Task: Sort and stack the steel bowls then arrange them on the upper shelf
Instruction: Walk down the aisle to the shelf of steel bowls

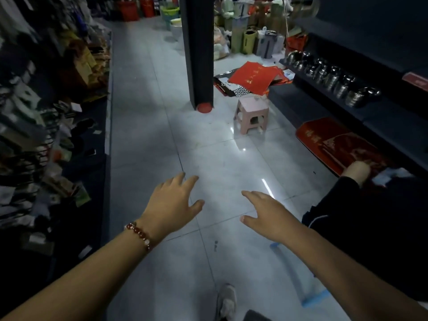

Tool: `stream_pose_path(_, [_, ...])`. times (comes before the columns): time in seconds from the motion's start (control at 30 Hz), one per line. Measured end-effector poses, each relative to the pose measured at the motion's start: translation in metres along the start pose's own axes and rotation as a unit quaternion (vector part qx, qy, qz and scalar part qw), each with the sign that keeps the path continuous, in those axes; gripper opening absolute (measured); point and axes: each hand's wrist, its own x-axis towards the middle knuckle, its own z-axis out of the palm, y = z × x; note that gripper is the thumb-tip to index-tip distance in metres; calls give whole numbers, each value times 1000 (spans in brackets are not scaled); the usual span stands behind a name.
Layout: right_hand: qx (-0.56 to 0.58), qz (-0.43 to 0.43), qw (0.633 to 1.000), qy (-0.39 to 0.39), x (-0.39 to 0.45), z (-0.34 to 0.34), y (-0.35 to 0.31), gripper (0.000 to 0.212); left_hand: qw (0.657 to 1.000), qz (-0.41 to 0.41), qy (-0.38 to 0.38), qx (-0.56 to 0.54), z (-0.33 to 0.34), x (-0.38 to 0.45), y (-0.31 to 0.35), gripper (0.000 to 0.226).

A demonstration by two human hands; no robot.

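Note:
Stacks of shiny steel bowls point(333, 78) stand in a row on a dark shelf point(375, 112) at the right of the aisle, well ahead of me. My left hand point(172, 205), with a red bead bracelet on the wrist, is stretched out over the floor with fingers apart and nothing in it. My right hand point(264, 214) is held out beside it, also open and empty. Both hands are far from the bowls. A higher dark shelf point(361, 26) runs above the bowl row.
A pink plastic stool point(251, 115) stands on the grey tiled floor point(148, 112) ahead. Behind it is a dark pillar point(199, 49), with red paper bags point(252, 77) strewn nearby. Another person's leg point(370, 205) is at the right. Packed goods line the left shelves point(46, 112).

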Motion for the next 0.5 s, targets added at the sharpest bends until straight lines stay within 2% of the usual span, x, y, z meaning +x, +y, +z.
stream_pose_path(0.23, [7,-2,1000,-5,132,-84,19,70,999,-8,-11,-33,-22,141,-21,71])
stream_pose_path(0.5, [12,19,1000,9,315,-144,35,68,999,9,-1,-51,-28,335,-77,70])
